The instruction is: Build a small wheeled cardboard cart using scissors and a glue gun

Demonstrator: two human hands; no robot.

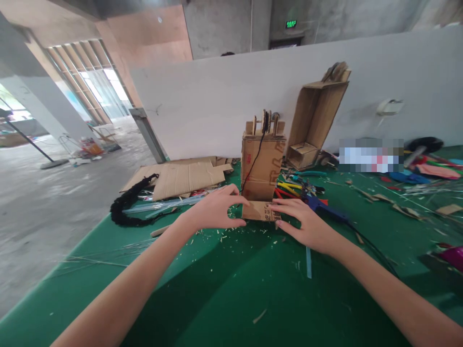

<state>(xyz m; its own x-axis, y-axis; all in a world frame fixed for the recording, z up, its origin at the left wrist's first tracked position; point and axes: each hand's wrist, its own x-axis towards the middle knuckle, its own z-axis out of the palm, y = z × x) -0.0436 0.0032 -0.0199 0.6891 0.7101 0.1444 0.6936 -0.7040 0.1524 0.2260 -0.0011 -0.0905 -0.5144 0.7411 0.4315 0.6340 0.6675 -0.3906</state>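
Cardboard tower (262,164) stands upright near the middle of the green surface (231,289), with a flat cardboard flap (261,211) jutting from its foot toward the near side. It looks light and hollow, stiff along its folds but easy to crush or tip, so I'd judge the lower corners and the flap the safest places to take hold; the little wheels and the black cord (253,164) at its top look fragile. The left hand (213,212) has thumb and fingers curled about the flap's left corner, touching it; the right hand (304,224) lies flat, fingers spread, pressing the flap's right edge. Red printing runs on the tower's face and dark characters on the flap, too small to read. Just right lie pliers with coloured handles (292,188) and a blue glue gun (321,206); left, flat cardboard sheets (184,178); farther back an open cardboard box (316,120) leans on the grey partition (217,106). A green exit sign (291,23) glows far off, unreadable.
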